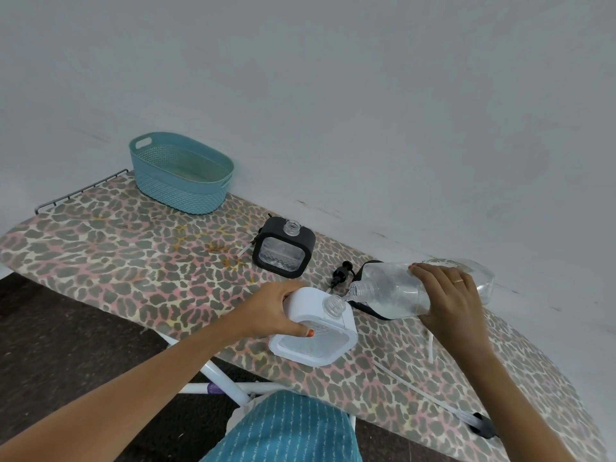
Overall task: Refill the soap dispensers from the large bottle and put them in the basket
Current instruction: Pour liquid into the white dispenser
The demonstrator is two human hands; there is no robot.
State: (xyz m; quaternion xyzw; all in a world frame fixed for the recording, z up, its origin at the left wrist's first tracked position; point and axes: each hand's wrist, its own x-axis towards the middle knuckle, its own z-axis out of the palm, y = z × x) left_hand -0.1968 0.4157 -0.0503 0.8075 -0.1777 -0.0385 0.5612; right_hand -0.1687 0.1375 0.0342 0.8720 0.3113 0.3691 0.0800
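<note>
Left hand [276, 311]: wrapped round the left side of the white dispenser [320, 341], thumb pressed on its clear front face
White dispenser: stood on the near edge of the ironing board [116, 248], neck uncapped and tilted toward the bottle
Right hand [446, 295]: fingers curled over the body of the large bottle [390, 295], gripping it from above
Large bottle: clear, tipped nearly on its side, its open mouth just beside the white dispenser's neck, liquid pooled along its lower side
Black dispenser [283, 251]: upright further back on the board, neck open, apart from the white one
Pump head [340, 273]: black, lying on the board between the black dispenser and the bottle
Dark object under the bottle: mostly hidden, could not tell what it was
Basket [180, 191]: teal, at the far left end of the board by the wall, well apart from both dispensers
</note>
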